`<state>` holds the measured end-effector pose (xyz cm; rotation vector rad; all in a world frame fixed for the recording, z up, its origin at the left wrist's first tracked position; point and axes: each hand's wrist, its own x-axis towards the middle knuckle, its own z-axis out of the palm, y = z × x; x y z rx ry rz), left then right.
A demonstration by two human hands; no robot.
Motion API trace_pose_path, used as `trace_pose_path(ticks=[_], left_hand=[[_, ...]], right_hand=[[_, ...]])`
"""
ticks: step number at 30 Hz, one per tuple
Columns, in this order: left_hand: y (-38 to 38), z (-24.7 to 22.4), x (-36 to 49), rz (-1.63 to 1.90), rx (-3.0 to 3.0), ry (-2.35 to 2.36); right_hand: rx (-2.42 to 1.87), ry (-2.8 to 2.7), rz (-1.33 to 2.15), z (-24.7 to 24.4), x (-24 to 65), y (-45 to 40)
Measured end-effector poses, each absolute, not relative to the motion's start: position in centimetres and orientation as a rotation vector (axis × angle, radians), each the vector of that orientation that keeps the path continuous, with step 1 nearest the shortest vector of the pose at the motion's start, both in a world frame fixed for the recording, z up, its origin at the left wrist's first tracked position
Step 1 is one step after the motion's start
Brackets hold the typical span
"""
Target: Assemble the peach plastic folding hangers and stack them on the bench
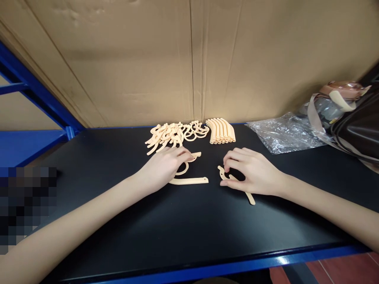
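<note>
Under the right hand [254,173], curved strip [237,183] runs diagonally, upper-left to lower-right

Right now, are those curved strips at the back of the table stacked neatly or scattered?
Stacked neatly. The curved strips lie side by side in one aligned row, unlike the tangled pile of pieces beside them.

no readable text, label, brand or number shows on anything in view.
</note>
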<state>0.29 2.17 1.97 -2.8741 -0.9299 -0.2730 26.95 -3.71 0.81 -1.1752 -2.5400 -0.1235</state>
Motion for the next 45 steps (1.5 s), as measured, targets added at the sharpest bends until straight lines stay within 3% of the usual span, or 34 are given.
trace_pose_path(ticks=[6,24,32,45], left_hand=[[0.8,2.2,0.9,-0.553,-3.120,-0.800],[0.5,1.0,1.6,-0.348,-3.228,-0.668],[0.6,0.6,1.5,-0.504,-3.227,-0.636],[0.8,0.2,1.7,-0.544,-3.198,-0.608]], right_hand=[[-1.130,-2.557,-0.065,0.6,27.1,-3.5],[-1.093,-2.360,0.294,-0.3,26.6,-3.0],[-1.233,-2.406,0.254,-0.2,26.6,-3.5],[-1.109,-2.556,0.191,0.1,26.1,-4.1]])
